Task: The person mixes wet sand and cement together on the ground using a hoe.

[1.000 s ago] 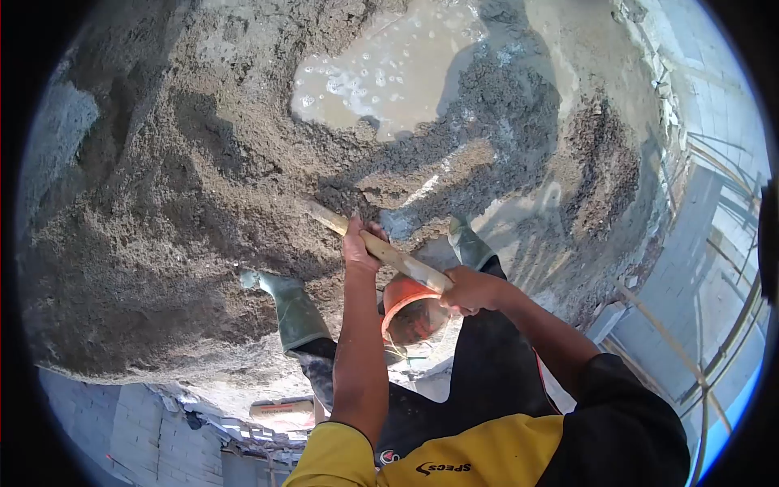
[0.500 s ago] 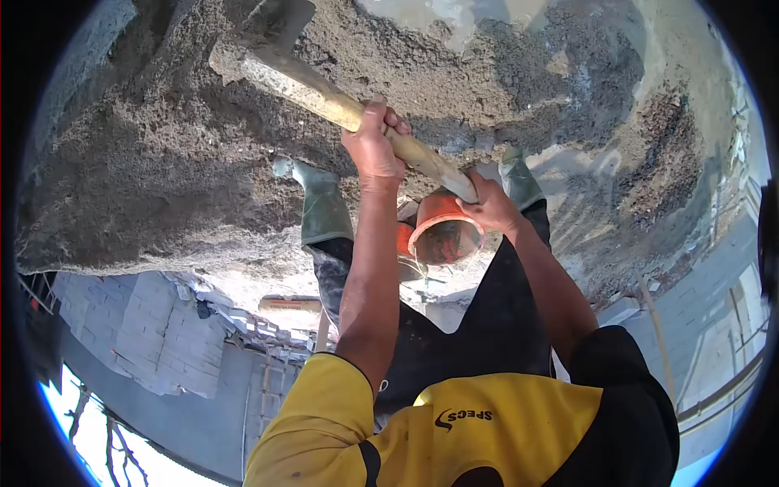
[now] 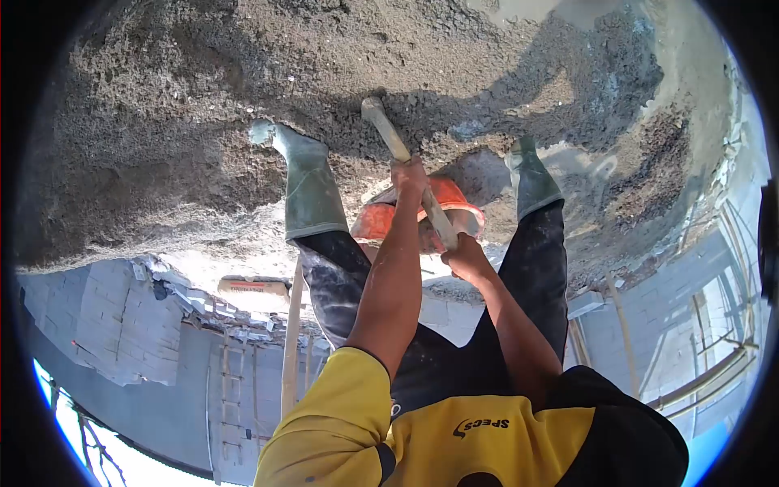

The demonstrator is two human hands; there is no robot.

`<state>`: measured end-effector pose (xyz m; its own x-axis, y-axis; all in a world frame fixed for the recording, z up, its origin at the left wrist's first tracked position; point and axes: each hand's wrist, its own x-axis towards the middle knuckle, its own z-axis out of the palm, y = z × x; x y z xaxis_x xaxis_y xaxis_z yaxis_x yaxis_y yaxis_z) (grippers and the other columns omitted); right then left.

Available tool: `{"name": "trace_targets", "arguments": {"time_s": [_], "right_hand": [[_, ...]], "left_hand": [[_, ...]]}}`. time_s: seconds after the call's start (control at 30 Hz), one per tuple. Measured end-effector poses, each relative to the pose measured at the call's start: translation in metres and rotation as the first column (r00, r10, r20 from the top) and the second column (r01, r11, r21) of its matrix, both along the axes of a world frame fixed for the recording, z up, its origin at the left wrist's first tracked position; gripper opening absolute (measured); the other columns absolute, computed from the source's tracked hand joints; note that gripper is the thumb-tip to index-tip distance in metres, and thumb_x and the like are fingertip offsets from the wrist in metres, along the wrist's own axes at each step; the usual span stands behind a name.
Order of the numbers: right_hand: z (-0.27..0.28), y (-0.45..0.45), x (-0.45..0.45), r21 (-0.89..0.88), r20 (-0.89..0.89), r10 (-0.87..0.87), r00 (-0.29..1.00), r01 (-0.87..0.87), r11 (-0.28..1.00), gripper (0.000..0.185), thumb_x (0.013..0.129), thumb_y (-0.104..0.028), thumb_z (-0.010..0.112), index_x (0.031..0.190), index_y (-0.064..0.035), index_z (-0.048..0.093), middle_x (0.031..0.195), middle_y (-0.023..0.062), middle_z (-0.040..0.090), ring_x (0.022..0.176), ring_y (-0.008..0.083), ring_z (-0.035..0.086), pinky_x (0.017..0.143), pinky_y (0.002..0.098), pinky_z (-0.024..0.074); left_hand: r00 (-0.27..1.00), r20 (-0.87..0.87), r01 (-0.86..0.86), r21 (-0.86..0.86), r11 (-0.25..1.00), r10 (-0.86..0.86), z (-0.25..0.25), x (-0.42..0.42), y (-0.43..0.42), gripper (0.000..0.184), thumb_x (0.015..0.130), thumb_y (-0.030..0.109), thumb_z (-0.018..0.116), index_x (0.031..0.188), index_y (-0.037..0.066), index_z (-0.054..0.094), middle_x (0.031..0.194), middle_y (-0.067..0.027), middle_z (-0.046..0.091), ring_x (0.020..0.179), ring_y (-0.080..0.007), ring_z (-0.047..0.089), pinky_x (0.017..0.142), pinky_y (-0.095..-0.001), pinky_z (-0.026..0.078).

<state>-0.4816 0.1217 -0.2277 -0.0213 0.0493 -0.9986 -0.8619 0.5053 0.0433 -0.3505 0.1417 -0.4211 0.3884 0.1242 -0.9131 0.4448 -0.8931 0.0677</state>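
Observation:
Both hands are wrapped round the pale wooden handle of a hoe [image 3: 391, 140]. My left hand [image 3: 409, 175] grips it partway along, and my right hand [image 3: 468, 258] is closed near the butt end. The handle slants up and left from my right hand to the grey mortar mix [image 3: 324, 73], where its far end is caked. The hoe's blade cannot be made out there. Under my arms, between the boots, are orange buckets [image 3: 375, 221], partly hidden by my left forearm and the handle.
My green rubber boots, left [image 3: 311, 183] and right [image 3: 531, 178], stand apart at the edge of the mix. A cement bag [image 3: 253, 287] lies behind on the left. Block walls [image 3: 130, 321], a ladder [image 3: 233, 377] and wooden poles [image 3: 625, 333] stand farther back.
The hoe has swung from the upper left toward me, its far end now nearer the boots and its handle steeper. Both hands have come down and closer in, still gripping it.

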Motion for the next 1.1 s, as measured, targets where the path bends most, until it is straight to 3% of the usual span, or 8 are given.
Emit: {"name": "trace_targets", "arguments": {"time_s": [0.2,0.27,0.43,0.53,0.6,0.83,0.93,1.1], "right_hand": [[0.019,-0.106,-0.031,0.100,0.075,-0.009,0.997,0.002,0.995,0.033,0.077,-0.016,0.069,0.098,0.0066,0.059,0.065,0.0108,0.060,0.049,0.0176,0.060,0.045,0.0339,0.0463],[0.036,-0.148,-0.058,0.128,0.085,0.128,0.988,-0.138,0.982,0.035,0.076,-0.017,0.070,0.099,0.0072,0.060,0.067,0.0140,0.063,0.052,0.0212,0.063,0.050,0.0355,0.0495],[0.099,-0.252,-0.126,-0.100,0.036,0.501,0.865,-0.496,0.863,0.036,0.071,-0.013,0.069,0.100,0.0056,0.061,0.081,0.0209,0.067,0.071,0.0307,0.069,0.065,0.0416,0.0521],[0.146,-0.311,-0.166,-0.254,-0.031,0.660,0.751,-0.644,0.721,0.036,0.066,-0.008,0.069,0.098,0.0071,0.062,0.080,0.0186,0.065,0.070,0.0295,0.065,0.065,0.0405,0.0506],[0.180,-0.352,-0.179,-0.167,-0.157,0.552,0.819,-0.573,0.802,0.044,0.062,-0.002,0.069,0.105,0.0063,0.064,0.083,0.0135,0.066,0.075,0.0214,0.064,0.068,0.0361,0.0505],[0.174,-0.363,-0.221,-0.345,-0.048,0.547,0.836,-0.528,0.776,0.039,0.062,-0.003,0.072,0.100,0.0026,0.066,0.088,0.0127,0.068,0.083,0.0222,0.067,0.076,0.0371,0.0511],[0.096,-0.262,-0.143,-0.461,0.243,0.578,0.779,-0.432,0.775,0.035,0.073,-0.013,0.072,0.103,-0.0013,0.057,0.078,0.0233,0.065,0.080,0.0434,0.065,0.069,0.0472,0.0498],[-0.020,-0.131,0.045,-0.514,0.366,0.381,0.849,-0.157,0.843,0.035,0.079,-0.023,0.069,0.104,-0.0033,0.055,0.082,0.0256,0.067,0.082,0.0454,0.066,0.070,0.0517,0.0509]], "left_hand": [[0.956,-0.119,-0.264,0.060,0.963,0.269,0.037,-0.027,-0.052,0.018,0.087,0.016,0.058,0.093,0.000,0.055,0.069,-0.0123,0.057,0.052,-0.0231,0.059,0.048,-0.0398,0.051],[0.798,-0.206,-0.555,0.114,0.824,0.566,0.053,-0.055,-0.075,0.017,0.087,0.016,0.058,0.092,0.000,0.054,0.069,-0.0127,0.056,0.054,-0.0224,0.057,0.049,-0.0387,0.051],[0.458,-0.307,-0.857,0.099,0.506,0.834,0.095,-0.158,-0.146,0.012,0.089,0.014,0.060,0.089,0.005,0.052,0.072,-0.0080,0.052,0.059,-0.0220,0.055,0.057,-0.0408,0.052],[0.182,-0.492,-0.954,0.120,0.274,0.851,0.140,-0.207,-0.191,0.015,0.089,0.011,0.062,0.092,0.006,0.048,0.075,-0.0055,0.050,0.061,-0.0201,0.057,0.059,-0.0375,0.053],[0.125,-0.541,-0.956,0.157,0.246,0.832,0.175,-0.233,-0.228,0.020,0.089,0.011,0.063,0.100,0.005,0.047,0.084,-0.0060,0.052,0.072,-0.0193,0.060,0.065,-0.0352,0.054],[0.317,-0.496,-0.948,-0.141,0.285,0.808,0.252,-0.177,-0.266,0.031,0.084,0.006,0.062,0.109,0.004,0.045,0.091,-0.0076,0.053,0.075,-0.0206,0.061,0.071,-0.0322,0.052],[0.557,-0.224,-0.798,-0.412,0.440,0.800,0.226,-0.062,-0.214,0.017,0.083,0.005,0.061,0.095,0.002,0.049,0.077,-0.0088,0.055,0.055,-0.0200,0.056,0.053,-0.0357,0.050],[0.785,0.295,-0.323,-0.555,0.766,0.545,0.125,0.142,-0.166,0.010,0.082,0.006,0.057,0.081,0.001,0.049,0.062,-0.0064,0.051,0.046,-0.0184,0.052,0.045,-0.0356,0.046]]}}
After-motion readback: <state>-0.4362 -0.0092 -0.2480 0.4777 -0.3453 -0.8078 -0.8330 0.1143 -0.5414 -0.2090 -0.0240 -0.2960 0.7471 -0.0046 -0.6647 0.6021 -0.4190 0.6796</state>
